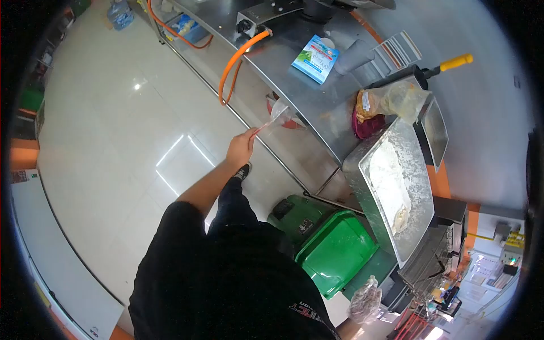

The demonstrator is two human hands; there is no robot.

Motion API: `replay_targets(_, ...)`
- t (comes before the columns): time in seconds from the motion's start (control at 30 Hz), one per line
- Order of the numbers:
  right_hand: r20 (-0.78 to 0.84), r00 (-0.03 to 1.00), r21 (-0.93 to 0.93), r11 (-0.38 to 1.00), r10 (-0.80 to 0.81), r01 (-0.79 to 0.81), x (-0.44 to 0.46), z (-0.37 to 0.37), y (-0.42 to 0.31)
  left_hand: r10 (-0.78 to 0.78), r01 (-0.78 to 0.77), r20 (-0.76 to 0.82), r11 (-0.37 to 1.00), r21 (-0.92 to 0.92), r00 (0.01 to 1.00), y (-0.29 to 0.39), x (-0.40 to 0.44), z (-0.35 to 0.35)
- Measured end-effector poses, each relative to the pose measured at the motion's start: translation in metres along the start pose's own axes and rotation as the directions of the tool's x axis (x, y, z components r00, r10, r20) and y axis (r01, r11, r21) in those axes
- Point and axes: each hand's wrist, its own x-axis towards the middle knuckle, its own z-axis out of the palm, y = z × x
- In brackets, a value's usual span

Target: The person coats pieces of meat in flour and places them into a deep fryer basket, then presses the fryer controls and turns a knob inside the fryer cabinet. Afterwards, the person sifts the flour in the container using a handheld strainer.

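My left hand (241,148) reaches forward beside the steel table, its fingers closed on a clear plastic piece (277,112) with a thin reddish strip near the fingers. Whether that piece is a bag or a glove, I cannot make out. My right hand (365,303) is low at the right, inside a crumpled clear plastic glove. The glove blurs its fingers, and nothing shows in its grip. Ahead of that hand stands a deep steel pan (420,198) with white flour (388,170) and a small pale lump (401,218) at its near end.
The steel table (283,73) carries a blue-white packet (316,59), a plastic cup (355,56), a bag of brown food (371,103) and a burner with an orange hose (229,71). Green lidded bins (337,252) stand before me. A water jug (119,16) is on the floor.
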Motion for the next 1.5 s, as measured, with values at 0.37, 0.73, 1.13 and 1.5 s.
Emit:
replay_targets(0.37,0.354,0.931,0.211,0.963,0.087,-0.170,-0.001,-0.006,0.000,-0.408,0.827,0.727,0.373,-0.420,0.553,0.011,-0.072,-0.136)
replay_targets(0.73,0.262,0.936,0.291,0.944,-0.236,0.157,-0.010,0.020,-0.040,-0.275,0.746,0.828,0.623,-0.234,0.489,0.172,0.010,-0.317)
replay_targets(1.13,0.129,0.928,-0.158,0.917,-0.349,0.366,0.067,0.108,-0.109,0.207,0.624,0.901,0.662,-0.415,0.381,0.352,0.097,-0.074)
replay_targets(1.5,0.219,0.960,-0.899,-0.420,-0.176,0.128,0.259,0.146,-0.084,0.553,0.605,0.830,0.639,-0.475,0.068,0.394,0.187,0.195)
